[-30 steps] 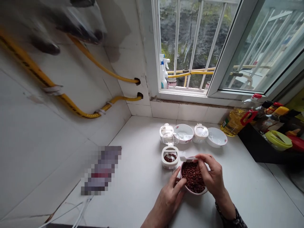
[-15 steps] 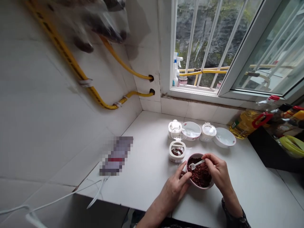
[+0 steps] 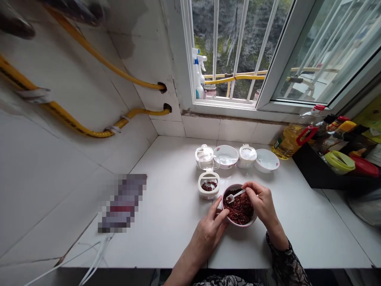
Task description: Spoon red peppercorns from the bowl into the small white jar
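Pinches a small white spoon point(image 3: 239, 193) by its handle between thumb and fingertips of the right hand point(image 3: 262, 200), remaining fingers curled in. Points the spoon's head into a pink-rimmed bowl point(image 3: 242, 225), at the left part of a heap of dark red grains point(image 3: 240, 213); cannot tell whether touching them or just above. Clasps the bowl's left side with the left hand point(image 3: 210, 232), thumb and forefinger bent against the rim, other fingers partly hidden. Has the bowl upright on a white counter point(image 3: 166, 210), between both hands. Has an uncovered jar point(image 3: 208, 195) just beyond and to the left, clear lid point(image 3: 210, 169) swung up, similar grains inside. Shows farther back, from left to right, a lidded jar point(image 3: 203, 151), a white dish point(image 3: 226, 159), another lidded jar point(image 3: 247, 157) and another dish point(image 3: 268, 161). Shows to the right an oil bottle point(image 3: 286, 142) beside a black box point(image 3: 311, 167) of seasonings. Shows on the left wall a yellow pipe point(image 3: 80, 126).
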A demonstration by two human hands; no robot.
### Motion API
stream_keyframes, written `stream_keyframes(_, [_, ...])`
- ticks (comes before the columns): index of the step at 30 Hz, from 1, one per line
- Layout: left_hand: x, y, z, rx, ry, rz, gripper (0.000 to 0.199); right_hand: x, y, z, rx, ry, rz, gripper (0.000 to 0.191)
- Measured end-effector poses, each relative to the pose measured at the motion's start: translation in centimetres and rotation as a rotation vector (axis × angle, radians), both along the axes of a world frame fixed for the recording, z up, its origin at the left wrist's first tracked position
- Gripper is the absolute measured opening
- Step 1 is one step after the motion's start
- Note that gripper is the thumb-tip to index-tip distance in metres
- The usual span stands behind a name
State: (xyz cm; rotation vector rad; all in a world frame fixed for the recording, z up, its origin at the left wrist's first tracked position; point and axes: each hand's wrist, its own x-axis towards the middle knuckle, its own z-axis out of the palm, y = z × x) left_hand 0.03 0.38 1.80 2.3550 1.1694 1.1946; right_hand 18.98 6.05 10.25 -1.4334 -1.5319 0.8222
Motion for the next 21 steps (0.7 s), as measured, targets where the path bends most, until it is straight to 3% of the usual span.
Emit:
stream_keyframes(16, [-0.04, 0.0, 0.21, 0.017, -0.003, 0.002, 0.026, 0.43, 0.19, -0.37, -0.037, 0.002, -0.067, 0.02])
stream_keyframes(21, [-0.11, -0.05, 0.27, 0.022, 0.008, 0.011, 0.026, 0.58, 0.43, -0.25, -0.087, 0.182, -0.086, 0.02])
